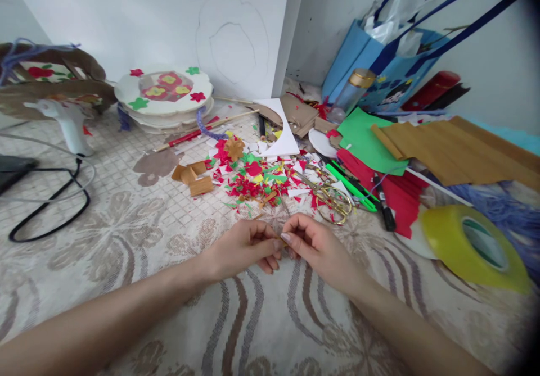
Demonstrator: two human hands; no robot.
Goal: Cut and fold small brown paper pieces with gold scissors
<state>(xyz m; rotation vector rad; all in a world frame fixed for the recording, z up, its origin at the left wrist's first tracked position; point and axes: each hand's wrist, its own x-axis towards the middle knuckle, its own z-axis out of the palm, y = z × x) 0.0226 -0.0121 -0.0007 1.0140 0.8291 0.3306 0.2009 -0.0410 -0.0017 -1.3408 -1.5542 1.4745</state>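
My left hand [244, 247] and my right hand [314, 247] meet over the patterned cloth [126, 235] at the centre, fingertips pinched together. Both pinch a tiny thing between them, too small to name. Just beyond the hands lies a heap of red, green and white paper scraps [257, 176]. Gold-handled scissors [331, 199] lie just past my right hand.
A yellow tape roll [472, 247] sits at the right, near a green pen [350, 185], a black marker [383, 204], and red, green and brown paper sheets [455, 145]. A decorated paper plate [164, 92], glue gun [70, 120], black cable [50, 207] and blue bag [388, 67] stand further off.
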